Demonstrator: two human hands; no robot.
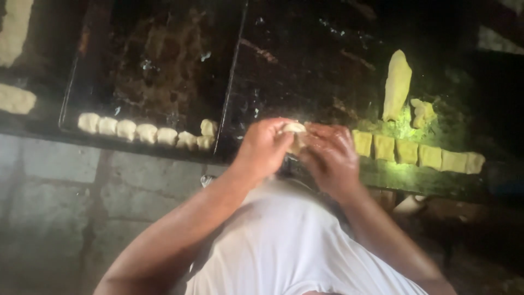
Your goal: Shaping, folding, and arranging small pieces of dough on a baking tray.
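Observation:
My left hand [266,146] and my right hand [331,154] meet at the near edge of a dark greasy work surface [305,71], both closed around one small pale dough piece [295,129] held between the fingers. To the right of my hands lies a row of several cut square dough pieces [416,153]. A long strip of dough [397,84] and a small scrap [423,112] lie behind that row.
A dark baking tray [158,60] sits at the left, with a row of several shaped dough balls [144,133] along its near edge. More pale dough [15,98] shows at the far left. A grey block wall [60,191] runs below the surface.

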